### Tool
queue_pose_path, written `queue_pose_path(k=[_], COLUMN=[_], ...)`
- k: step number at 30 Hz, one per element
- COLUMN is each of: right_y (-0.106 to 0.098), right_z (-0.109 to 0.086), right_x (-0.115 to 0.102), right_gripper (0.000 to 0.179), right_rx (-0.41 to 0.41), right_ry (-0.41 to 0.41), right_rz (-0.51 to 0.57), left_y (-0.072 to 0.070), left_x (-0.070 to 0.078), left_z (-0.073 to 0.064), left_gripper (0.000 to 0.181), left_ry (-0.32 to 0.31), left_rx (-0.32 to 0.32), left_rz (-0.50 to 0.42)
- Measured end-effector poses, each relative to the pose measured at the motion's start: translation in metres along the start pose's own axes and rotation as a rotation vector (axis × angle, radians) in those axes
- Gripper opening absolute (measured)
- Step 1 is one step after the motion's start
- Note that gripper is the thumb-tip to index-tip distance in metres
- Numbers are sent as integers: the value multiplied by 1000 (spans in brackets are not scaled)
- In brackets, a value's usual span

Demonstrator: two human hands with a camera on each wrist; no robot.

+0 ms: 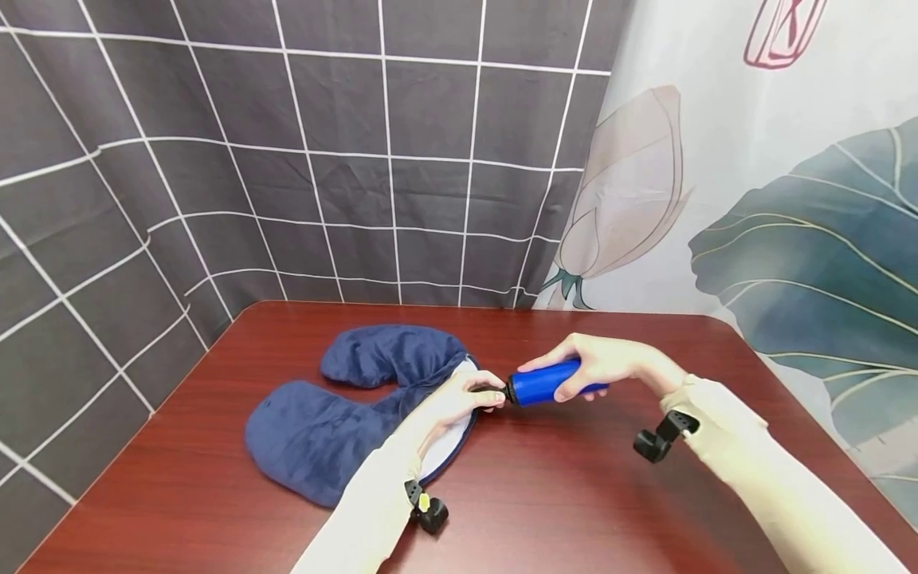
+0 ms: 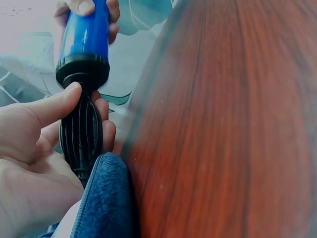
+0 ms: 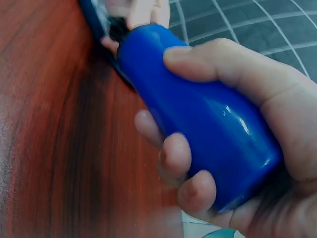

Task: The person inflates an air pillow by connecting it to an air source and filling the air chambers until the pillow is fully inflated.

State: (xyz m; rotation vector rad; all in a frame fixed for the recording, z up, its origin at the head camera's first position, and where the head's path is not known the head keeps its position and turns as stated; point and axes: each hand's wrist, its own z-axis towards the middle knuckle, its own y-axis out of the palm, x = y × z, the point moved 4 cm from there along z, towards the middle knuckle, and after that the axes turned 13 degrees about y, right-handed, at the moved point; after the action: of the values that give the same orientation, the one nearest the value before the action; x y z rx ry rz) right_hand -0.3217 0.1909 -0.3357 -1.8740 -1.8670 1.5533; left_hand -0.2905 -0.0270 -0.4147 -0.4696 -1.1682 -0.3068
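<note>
A blue hand pump (image 1: 538, 385) with a black end lies across between both hands, just above the table. My right hand (image 1: 602, 363) grips its blue barrel (image 3: 198, 114), thumb on one side and fingers curled round the other. In the left wrist view, my left hand (image 2: 37, 141) holds the black ribbed part (image 2: 81, 134) below the black collar, thumb against its top. A navy plush neck pillow (image 1: 323, 434) lies on the table beneath the left forearm; its zipped edge (image 2: 104, 198) stands open on a white inside. Where the ribbed part meets the pillow is hidden.
The reddish-brown wooden table (image 1: 574, 494) carries the pillow. A dark grey curtain with white grid lines (image 1: 344, 183) hangs behind and to the left. A white floral curtain (image 1: 717, 159) hangs to the right. Small black cameras (image 1: 430, 514) sit on both wrists.
</note>
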Motion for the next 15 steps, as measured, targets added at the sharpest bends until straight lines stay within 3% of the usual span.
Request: queue_pose_path(k=[15], right_y=[7], right_z=[3], right_x=[3], right_gripper=[60], right_rx=[-3], right_ry=[-20], right_rz=[-1], left_y=[1], left_x=[0], left_z=[0], left_gripper=[25], left_ry=[39], left_rx=[-49], left_rz=[-6])
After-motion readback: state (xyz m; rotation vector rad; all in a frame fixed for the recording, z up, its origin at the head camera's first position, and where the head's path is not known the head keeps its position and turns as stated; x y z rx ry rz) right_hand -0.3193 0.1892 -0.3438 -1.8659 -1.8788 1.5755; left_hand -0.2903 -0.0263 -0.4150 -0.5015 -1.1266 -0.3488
